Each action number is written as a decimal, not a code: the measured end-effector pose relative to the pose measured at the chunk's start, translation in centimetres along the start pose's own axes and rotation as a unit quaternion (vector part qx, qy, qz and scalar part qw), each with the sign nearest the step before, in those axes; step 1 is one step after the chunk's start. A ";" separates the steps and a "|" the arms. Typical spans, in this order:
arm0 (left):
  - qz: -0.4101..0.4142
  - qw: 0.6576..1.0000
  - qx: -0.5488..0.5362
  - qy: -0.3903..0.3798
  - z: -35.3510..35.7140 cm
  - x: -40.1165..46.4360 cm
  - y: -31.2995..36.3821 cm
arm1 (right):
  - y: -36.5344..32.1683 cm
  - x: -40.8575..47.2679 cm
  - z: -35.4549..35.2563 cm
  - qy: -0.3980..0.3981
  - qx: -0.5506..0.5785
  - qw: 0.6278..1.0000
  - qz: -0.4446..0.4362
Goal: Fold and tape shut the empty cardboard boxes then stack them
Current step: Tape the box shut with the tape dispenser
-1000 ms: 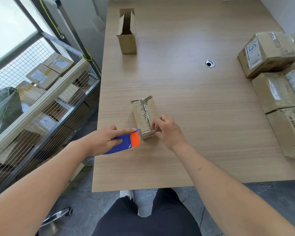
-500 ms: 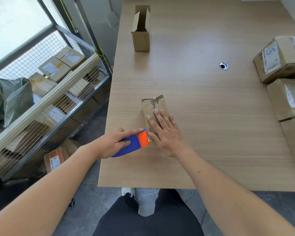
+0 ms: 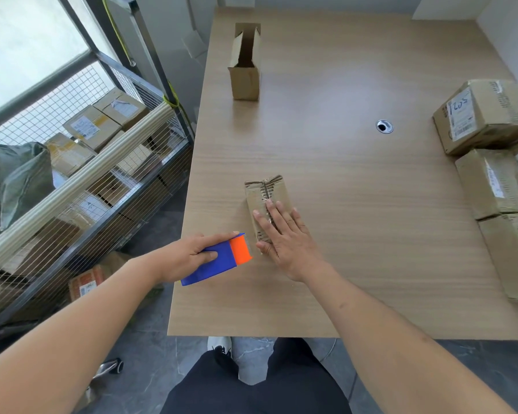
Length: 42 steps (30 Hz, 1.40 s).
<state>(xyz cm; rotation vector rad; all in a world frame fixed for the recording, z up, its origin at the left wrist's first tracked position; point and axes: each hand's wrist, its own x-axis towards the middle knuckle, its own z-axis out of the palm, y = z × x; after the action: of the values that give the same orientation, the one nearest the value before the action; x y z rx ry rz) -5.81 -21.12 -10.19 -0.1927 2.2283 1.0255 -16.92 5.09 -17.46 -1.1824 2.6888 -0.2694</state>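
Note:
A small closed cardboard box (image 3: 266,195) lies on the wooden table (image 3: 356,204) near its front left. My right hand (image 3: 284,234) rests flat on the box's near half, fingers spread over the taped seam. My left hand (image 3: 192,253) grips a blue and orange tape dispenser (image 3: 222,258), whose orange end sits just left of the box's near corner. A second small box (image 3: 245,62) stands upright at the far left of the table with its top flaps open.
Several taped boxes with labels (image 3: 488,115) are stacked along the table's right edge. A cable hole (image 3: 384,126) sits mid-table. A wire cage cart (image 3: 81,174) full of parcels stands left of the table. My legs are below the front edge.
My right hand went from pinching the box's near end to lying flat on top and sliding along the seam. The dispenser has drawn slightly away from the box.

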 end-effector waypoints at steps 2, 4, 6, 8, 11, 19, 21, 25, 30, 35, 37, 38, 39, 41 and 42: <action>0.003 1.000 0.009 -0.004 0.2 0.6 0.7 | -0.2 0.0 -0.1 -0.001 0.000 1.000 0.000; 0.004 1.000 0.017 -0.005 0.2 1.3 1.8 | -0.2 0.1 -0.3 -0.006 0.001 1.000 0.004; -0.017 0.999 0.049 -0.002 0.4 2.1 1.8 | -0.3 0.1 -0.4 -0.015 0.005 1.000 0.010; -0.047 0.995 0.086 -0.017 0.6 2.1 0.6 | -0.5 0.1 -0.5 -0.021 0.010 1.000 0.012; -0.071 0.996 0.056 -0.001 0.6 1.2 -0.5 | -0.7 0.2 -0.6 -0.018 0.011 1.000 0.018; -0.064 0.997 0.006 0.042 -1.6 1.0 0.0 | -2.2 0.7 0.0 0.050 0.007 0.997 0.060; -0.040 0.997 -0.018 0.065 -1.7 0.6 0.2 | -2.3 0.7 0.1 0.063 0.016 0.996 0.067; 0.005 0.986 -0.124 0.110 -1.5 0.3 0.5 | -3.1 1.7 -0.3 0.089 0.020 0.991 0.095; 0.056 0.965 -0.224 0.126 -1.7 -0.2 1.0 | -2.2 1.7 -1.4 0.061 0.021 0.996 0.067; 0.072 0.957 -0.254 0.121 -2.9 -0.2 1.0 | 0.0 1.7 -3.4 -0.038 -0.012 0.999 0.001; 0.074 0.957 -0.254 0.116 -3.3 -0.2 1.1 | 0.7 1.7 -4.1 -0.053 -0.021 0.998 -0.026; 0.074 0.958 -0.254 0.114 -3.5 -0.2 1.1 | 1.0 1.6 -4.4 -0.048 -0.024 0.997 -0.047; 0.074 0.958 -0.255 0.111 -3.6 -0.2 1.1 | 1.4 1.5 -4.7 -0.035 -0.025 0.997 -0.067; 0.074 0.958 -0.258 0.105 -4.0 -0.3 1.1 | 1.9 1.3 -5.1 -0.009 -0.024 0.996 -0.089; 0.072 0.958 -0.258 0.105 -4.1 -0.3 1.1 | 1.9 1.3 -5.3 -0.003 -0.019 0.996 -0.091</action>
<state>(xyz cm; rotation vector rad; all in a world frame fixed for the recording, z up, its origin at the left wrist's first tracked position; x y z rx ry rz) -8.09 -23.38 -7.38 -0.3864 2.1332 1.7294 -20.41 5.82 -12.96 -1.4406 2.5934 -0.2411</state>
